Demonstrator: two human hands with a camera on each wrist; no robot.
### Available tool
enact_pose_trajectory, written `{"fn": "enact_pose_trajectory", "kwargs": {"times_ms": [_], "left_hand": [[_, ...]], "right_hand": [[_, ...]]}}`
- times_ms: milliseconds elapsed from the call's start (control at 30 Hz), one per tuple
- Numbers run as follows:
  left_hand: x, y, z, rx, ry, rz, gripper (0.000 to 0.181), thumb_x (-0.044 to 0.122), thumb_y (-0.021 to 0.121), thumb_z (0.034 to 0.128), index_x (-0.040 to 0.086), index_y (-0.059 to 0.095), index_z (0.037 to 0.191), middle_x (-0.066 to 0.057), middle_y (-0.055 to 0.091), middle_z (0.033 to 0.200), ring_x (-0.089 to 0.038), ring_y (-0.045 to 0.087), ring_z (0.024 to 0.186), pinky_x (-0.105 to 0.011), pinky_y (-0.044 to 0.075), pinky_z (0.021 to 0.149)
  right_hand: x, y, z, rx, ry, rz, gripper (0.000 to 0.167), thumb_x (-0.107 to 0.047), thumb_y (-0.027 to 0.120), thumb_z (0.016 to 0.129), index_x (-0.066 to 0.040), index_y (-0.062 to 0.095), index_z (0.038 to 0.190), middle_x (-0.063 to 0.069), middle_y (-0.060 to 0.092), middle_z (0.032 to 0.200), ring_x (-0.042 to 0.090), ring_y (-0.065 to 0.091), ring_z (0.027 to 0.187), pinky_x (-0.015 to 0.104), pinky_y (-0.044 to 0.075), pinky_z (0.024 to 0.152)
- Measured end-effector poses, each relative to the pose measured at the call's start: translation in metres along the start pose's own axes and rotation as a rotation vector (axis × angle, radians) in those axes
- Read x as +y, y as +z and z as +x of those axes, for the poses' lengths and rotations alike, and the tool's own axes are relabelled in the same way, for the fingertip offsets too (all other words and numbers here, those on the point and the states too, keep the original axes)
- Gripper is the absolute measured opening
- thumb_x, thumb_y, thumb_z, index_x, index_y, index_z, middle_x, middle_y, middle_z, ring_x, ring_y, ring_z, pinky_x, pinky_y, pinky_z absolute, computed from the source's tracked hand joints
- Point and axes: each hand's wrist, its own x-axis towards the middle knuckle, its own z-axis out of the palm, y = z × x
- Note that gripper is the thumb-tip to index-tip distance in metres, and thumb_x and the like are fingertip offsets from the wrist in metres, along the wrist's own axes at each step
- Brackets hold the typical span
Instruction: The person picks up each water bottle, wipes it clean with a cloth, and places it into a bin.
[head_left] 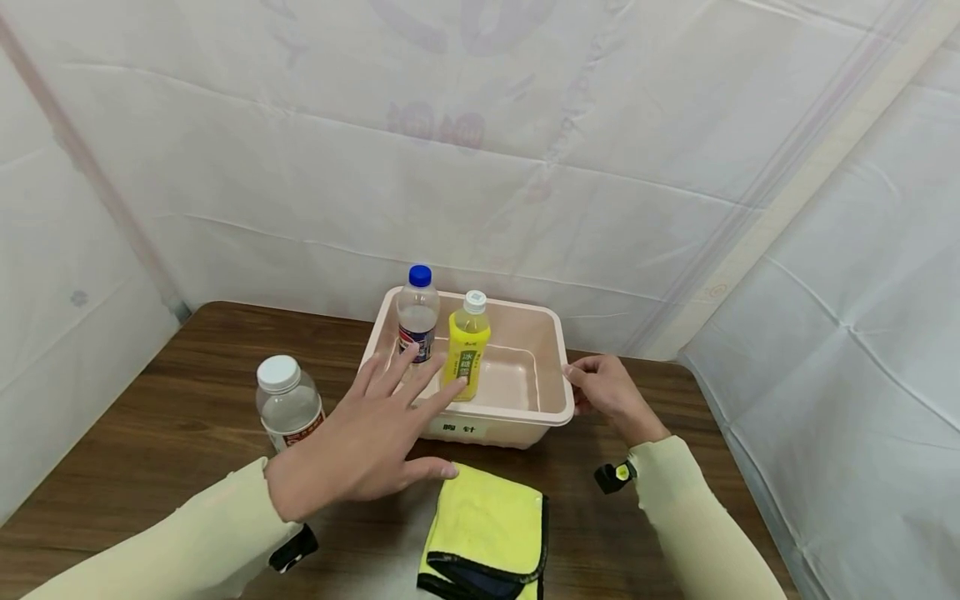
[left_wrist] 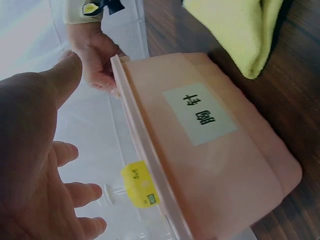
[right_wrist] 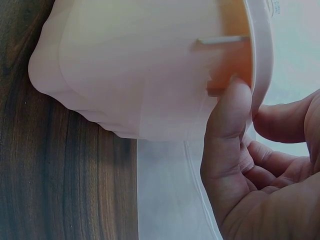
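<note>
A pale pink plastic basin (head_left: 555,417) with a label on its front stands on the table, holding two upright bottles. One is a yellow-labelled drink bottle (head_left: 467,350) with a white cap; the other is a clear bottle (head_left: 417,310) with a blue cap. My right hand (head_left: 611,396) pinches the basin's right rim between thumb and curled index finger, plain in the right wrist view. Fingers spread, my left hand (head_left: 367,442) hovers over the basin's front left side, holding nothing. In the left wrist view its fingers are apart from the basin wall (left_wrist: 200,165).
A clear bottle (head_left: 288,404) with a white cap stands left of the basin, partly behind my left hand. In front lies a folded yellow cloth (head_left: 491,525) with black edging. White sheeting (head_left: 480,200) hangs behind the dark wooden table (head_left: 210,375).
</note>
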Motion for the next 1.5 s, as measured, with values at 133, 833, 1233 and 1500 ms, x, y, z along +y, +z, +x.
{"fn": "enact_pose_trajectory", "kwargs": {"times_ms": [133,833,1233,1500], "left_hand": [[-0.001,0.004,-0.006,-0.018,0.001,0.017,0.09,0.084,0.045,0.0917,0.032,0.033,0.164,-0.011,0.021,0.175,-0.042,0.013,0.162,-0.07,0.016,0.128],[-0.01,0.03,-0.04,-0.015,-0.061,-0.002,0.093,0.09,0.038,0.0884,0.034,0.035,0.163,-0.006,0.028,0.173,-0.041,0.019,0.161,-0.071,0.02,0.125],[-0.018,0.046,-0.065,0.103,-0.085,0.036,0.089,0.08,0.057,0.0893,0.036,0.034,0.163,-0.004,0.025,0.174,-0.04,0.022,0.16,-0.069,0.027,0.123],[-0.025,0.039,-0.069,0.134,-0.094,0.079,0.088,0.079,0.057,0.0904,0.032,0.037,0.162,-0.008,0.028,0.173,-0.039,0.015,0.162,-0.067,0.024,0.124]], "right_hand": [[0.0,0.001,0.0,-0.005,-0.01,0.005,0.03,-0.017,0.059,0.106,0.01,0.069,0.115,0.011,0.07,0.08,0.015,0.066,0.063,0.03,0.06,0.057],[0.001,0.001,-0.002,-0.006,0.0,0.029,0.031,-0.017,0.06,0.106,0.011,0.068,0.115,0.017,0.072,0.084,0.015,0.066,0.062,0.028,0.059,0.055],[0.001,0.002,-0.002,-0.003,-0.008,0.019,0.031,-0.017,0.059,0.107,0.011,0.069,0.115,0.017,0.072,0.084,0.015,0.067,0.063,0.028,0.059,0.056],[0.001,0.001,-0.001,-0.006,-0.001,0.019,0.03,-0.016,0.059,0.106,0.011,0.069,0.114,0.017,0.071,0.084,0.014,0.066,0.062,0.03,0.06,0.056]]}}
